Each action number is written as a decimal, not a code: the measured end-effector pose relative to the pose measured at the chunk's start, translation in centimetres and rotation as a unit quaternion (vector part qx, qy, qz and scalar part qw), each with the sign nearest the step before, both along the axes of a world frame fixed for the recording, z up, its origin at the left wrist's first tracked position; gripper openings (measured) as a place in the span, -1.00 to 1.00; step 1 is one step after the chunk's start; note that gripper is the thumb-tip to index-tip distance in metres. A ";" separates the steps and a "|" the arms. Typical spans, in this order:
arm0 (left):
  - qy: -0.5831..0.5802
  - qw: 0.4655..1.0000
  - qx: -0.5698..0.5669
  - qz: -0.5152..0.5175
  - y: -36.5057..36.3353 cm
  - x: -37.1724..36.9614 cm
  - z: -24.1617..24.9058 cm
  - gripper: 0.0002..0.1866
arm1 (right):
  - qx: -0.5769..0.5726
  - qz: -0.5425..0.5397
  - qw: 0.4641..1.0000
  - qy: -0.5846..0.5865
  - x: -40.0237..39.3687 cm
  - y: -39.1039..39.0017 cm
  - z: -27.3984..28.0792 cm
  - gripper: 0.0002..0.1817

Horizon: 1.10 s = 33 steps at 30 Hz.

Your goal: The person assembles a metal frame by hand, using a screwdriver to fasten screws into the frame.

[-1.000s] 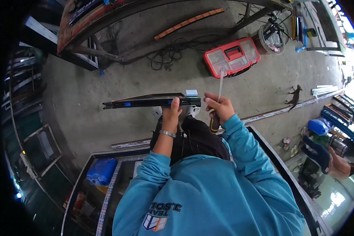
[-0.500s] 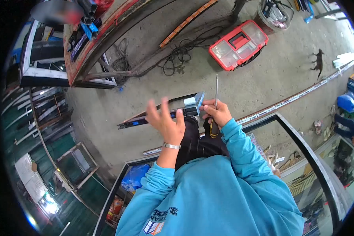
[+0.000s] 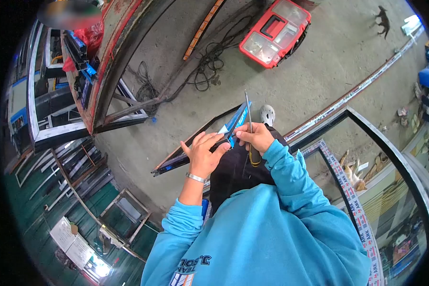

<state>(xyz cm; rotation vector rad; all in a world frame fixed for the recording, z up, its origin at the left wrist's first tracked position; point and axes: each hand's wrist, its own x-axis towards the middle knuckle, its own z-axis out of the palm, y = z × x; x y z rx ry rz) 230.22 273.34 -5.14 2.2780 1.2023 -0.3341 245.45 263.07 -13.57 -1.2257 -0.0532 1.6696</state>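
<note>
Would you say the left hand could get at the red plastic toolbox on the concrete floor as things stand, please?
Probably not. The left hand rests on the dark metal frame piece close to the body, while the red plastic toolbox lies well beyond it across open concrete floor.

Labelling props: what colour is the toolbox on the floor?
Red, with clear lid compartments and a black handle: the toolbox, seen in the head view, the only one.
</note>
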 end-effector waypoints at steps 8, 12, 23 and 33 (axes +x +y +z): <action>-0.001 1.000 -0.003 0.000 -0.3 -0.1 -0.2 -0.57 | 0.000 0.062 0.998 -0.023 0.1 -0.1 -0.6 -0.79; 0.003 1.000 0.001 -0.004 -0.6 -0.4 -0.3 -0.56 | -0.018 0.063 0.996 -0.059 -0.6 -0.1 -0.3 -0.79; -0.022 0.996 0.060 -0.054 -0.4 -0.6 -0.8 -0.51 | -0.026 0.038 0.992 -0.114 -2.0 -0.8 0.9 -0.73; -0.070 0.987 0.091 -0.111 -0.8 0.1 -0.6 -0.46 | -0.068 -0.032 0.992 -0.098 -3.4 -1.0 2.0 -0.70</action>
